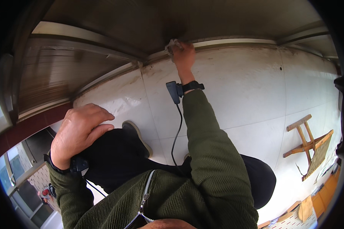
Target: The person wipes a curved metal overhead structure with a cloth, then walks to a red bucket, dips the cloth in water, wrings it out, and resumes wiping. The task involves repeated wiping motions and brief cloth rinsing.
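In my right hand is a crumpled whitish cloth or tissue, bunched at the fingertips. The hand presses it close to the pale bottom rail of a brown panel, where the panel meets the tiled floor. Brown stains run along the floor at that joint. My left hand hovers above my left knee with its fingers bent and the thumb apart, and nothing shows in it. Each wrist carries a strapped device; a cable trails from the right one.
A small wooden folding stool lies on the white floor tiles at right. Another brown framed panel angles off at left beside a dark red strip. My shoe is near the stained joint. Cardboard pieces lie lower right.
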A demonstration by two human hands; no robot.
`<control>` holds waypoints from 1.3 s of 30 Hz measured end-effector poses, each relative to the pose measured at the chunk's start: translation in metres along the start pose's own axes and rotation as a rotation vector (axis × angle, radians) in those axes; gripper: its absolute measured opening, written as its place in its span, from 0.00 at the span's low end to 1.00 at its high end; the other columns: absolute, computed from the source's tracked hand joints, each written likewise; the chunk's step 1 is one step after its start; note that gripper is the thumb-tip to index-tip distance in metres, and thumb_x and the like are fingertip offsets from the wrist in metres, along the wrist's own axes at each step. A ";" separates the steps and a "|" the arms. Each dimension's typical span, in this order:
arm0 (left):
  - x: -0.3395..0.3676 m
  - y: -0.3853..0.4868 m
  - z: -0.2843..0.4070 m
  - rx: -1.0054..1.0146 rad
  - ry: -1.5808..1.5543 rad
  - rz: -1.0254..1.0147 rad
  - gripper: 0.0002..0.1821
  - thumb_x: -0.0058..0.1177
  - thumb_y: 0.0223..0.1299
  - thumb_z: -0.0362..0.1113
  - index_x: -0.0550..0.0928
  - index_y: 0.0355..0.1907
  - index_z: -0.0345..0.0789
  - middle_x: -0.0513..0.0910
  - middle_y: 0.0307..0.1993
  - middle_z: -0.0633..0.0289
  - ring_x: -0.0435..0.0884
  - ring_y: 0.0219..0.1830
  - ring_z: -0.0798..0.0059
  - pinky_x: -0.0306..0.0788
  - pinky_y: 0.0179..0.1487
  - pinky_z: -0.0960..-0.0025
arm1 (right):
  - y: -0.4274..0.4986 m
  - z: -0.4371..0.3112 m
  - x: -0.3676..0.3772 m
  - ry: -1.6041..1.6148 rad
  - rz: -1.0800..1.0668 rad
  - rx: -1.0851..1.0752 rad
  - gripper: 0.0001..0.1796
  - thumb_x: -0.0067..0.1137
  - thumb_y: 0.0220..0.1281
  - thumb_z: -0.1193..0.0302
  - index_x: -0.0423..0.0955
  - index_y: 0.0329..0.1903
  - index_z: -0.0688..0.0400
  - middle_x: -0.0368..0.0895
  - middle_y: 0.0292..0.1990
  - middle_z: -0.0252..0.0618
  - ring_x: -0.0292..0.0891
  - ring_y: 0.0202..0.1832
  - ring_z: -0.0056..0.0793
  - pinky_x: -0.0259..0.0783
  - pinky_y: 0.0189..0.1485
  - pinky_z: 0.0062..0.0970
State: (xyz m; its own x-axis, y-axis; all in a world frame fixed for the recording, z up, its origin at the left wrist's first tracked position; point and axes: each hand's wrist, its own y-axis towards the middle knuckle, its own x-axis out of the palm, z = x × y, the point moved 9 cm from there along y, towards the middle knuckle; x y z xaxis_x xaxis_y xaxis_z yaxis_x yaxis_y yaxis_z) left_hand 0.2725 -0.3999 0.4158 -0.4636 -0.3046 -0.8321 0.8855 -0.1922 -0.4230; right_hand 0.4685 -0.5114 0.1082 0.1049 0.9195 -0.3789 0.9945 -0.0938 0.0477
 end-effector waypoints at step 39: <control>0.003 0.017 0.000 0.009 -0.016 -0.022 0.11 0.63 0.56 0.37 0.85 0.38 0.33 0.85 0.35 0.54 0.82 0.39 0.54 0.76 0.42 0.61 | 0.043 -0.006 -0.098 0.245 0.360 -0.270 0.16 0.62 0.48 0.72 0.86 0.43 0.53 0.79 0.40 0.43 0.79 0.44 0.44 0.74 0.44 0.38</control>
State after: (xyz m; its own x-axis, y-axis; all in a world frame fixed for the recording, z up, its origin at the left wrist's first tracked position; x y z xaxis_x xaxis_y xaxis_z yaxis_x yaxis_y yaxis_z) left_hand 0.2860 -0.4041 0.4059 -0.4836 -0.3147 -0.8168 0.8747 -0.2072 -0.4381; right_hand 0.5014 -0.6034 0.1531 0.4028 0.9128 -0.0680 0.8546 -0.3484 0.3849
